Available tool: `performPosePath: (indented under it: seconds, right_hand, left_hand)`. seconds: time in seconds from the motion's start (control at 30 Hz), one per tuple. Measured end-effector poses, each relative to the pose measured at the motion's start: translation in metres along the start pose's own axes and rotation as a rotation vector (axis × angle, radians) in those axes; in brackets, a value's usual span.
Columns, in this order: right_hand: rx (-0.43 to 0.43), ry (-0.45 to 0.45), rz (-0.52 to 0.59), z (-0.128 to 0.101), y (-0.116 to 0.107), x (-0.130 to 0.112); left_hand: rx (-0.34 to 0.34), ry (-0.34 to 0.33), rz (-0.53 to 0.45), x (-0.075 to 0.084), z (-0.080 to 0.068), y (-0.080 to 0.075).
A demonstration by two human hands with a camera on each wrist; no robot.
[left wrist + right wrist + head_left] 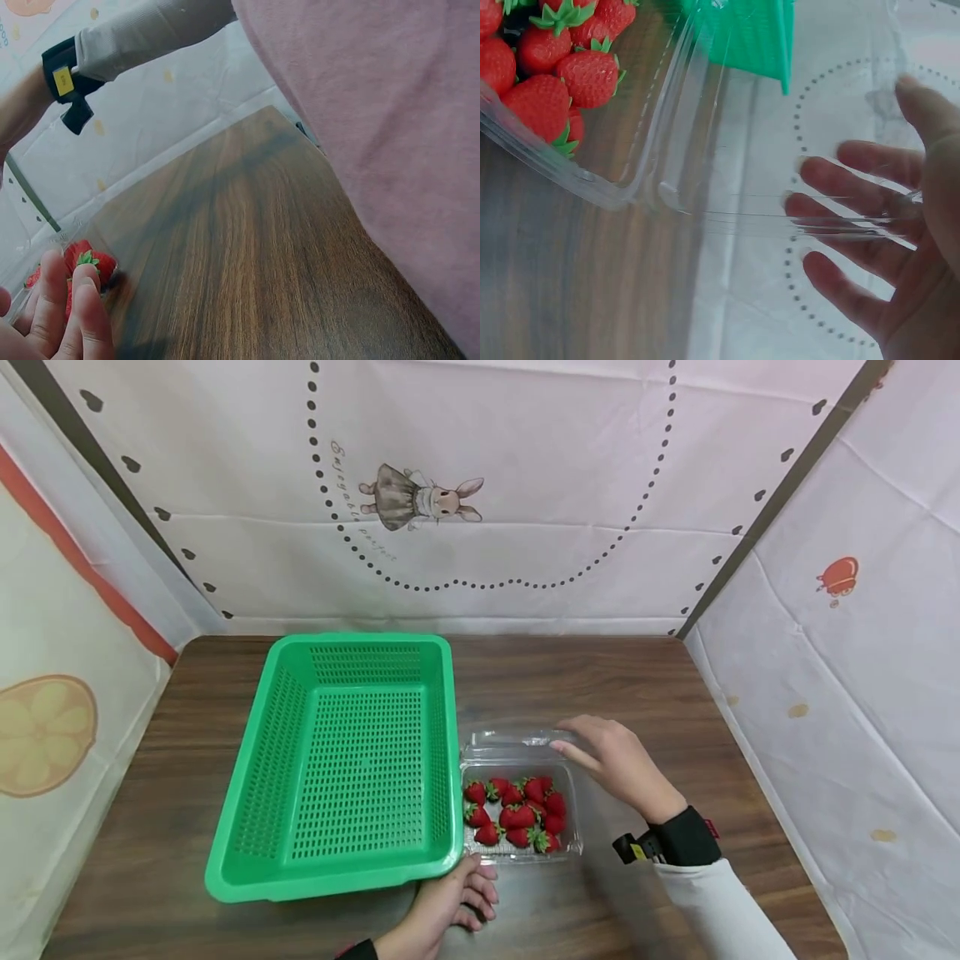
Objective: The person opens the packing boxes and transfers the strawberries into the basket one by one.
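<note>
A clear plastic box (576,827) of red strawberries (517,815) with green leaves stands with its hinged lid (517,742) raised at the far side. My right hand (618,764) is at the lid's right end. In the right wrist view its fingers (855,225) are spread and fairly straight, seen through the clear lid (735,180). At the box's near left corner is my left hand (450,897), with loosely bent fingers and its thumb by the box's near edge. The left wrist view shows those fingers (90,315) in front of the strawberries (97,262), holding nothing visible.
A green perforated plastic basket (448,727), with nothing in it, stands directly left of the box. Both are on a brown wood-grain table (570,677). Printed white cloth (562,460) hangs behind and at the sides.
</note>
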State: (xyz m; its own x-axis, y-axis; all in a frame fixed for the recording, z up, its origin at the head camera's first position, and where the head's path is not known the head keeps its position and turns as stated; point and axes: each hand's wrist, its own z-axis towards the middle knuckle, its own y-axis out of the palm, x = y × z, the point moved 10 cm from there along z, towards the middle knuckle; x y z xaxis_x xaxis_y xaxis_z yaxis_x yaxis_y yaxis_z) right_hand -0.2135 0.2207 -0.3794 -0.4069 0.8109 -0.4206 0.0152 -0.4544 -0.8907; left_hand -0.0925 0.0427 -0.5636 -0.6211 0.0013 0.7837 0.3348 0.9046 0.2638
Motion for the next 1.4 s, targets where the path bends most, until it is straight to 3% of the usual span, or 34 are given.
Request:
performPosePath:
  seconds: [0.17, 0.27, 0.57, 0.67, 0.73, 0.77, 0.87, 1.0, 1.07, 1.17, 1.23, 1.33, 1.4]
  right_hand:
    - [0.049, 0.024, 0.049, 0.012, 0.005, 0.014]
    - [0.056, 0.038, 0.030, 0.021, 0.008, 0.020]
    - [0.022, 0.139, 0.082, 0.034, 0.030, 0.041]
    - [-0.046, 0.189, 0.104, 0.033, 0.047, 0.050]
    - [-0.102, 0.222, 0.118, 0.031, 0.059, 0.054]
    - [-0.129, 0.238, 0.126, 0.030, 0.064, 0.056]
    - [-0.217, 0.278, 0.147, 0.025, 0.081, 0.061]
    - [-0.301, 0.316, 0.160, 0.013, 0.096, 0.067]
    - [-0.320, 0.332, 0.159, 0.007, 0.099, 0.068]
    - [-0.335, 0.343, 0.163, 0.000, 0.102, 0.068]
    - [-0.337, 0.348, 0.172, -0.003, 0.103, 0.067]
    - [-0.338, 0.336, 0.153, -0.007, 0.102, 0.063]
    - [-0.329, 0.324, 0.114, -0.010, 0.099, 0.060]
  left_hand:
    - [-0.023, 0.028, 0.048, 0.001, -0.006, 0.001]
    - [-0.076, 0.061, 0.129, 0.005, -0.013, 0.007]
    - [-0.477, 0.239, 0.424, 0.033, -0.050, 0.039]
    - [-0.551, 0.313, 0.452, 0.050, -0.066, 0.049]
    - [-0.548, 0.421, 0.489, 0.072, -0.081, 0.050]
    - [-0.518, 0.489, 0.517, 0.086, -0.090, 0.048]
    - [-0.320, 0.707, 0.616, 0.137, -0.114, 0.027]
    - [0.046, 0.913, 0.815, 0.192, -0.132, -0.028]
    - [0.240, 0.949, 0.914, 0.210, -0.137, -0.063]
    - [0.472, 0.908, 1.021, 0.224, -0.142, -0.118]
    - [0.576, 0.860, 1.046, 0.224, -0.143, -0.153]
    - [0.683, 0.753, 1.059, 0.211, -0.139, -0.200]
    - [0.692, 0.658, 1.037, 0.193, -0.131, -0.225]
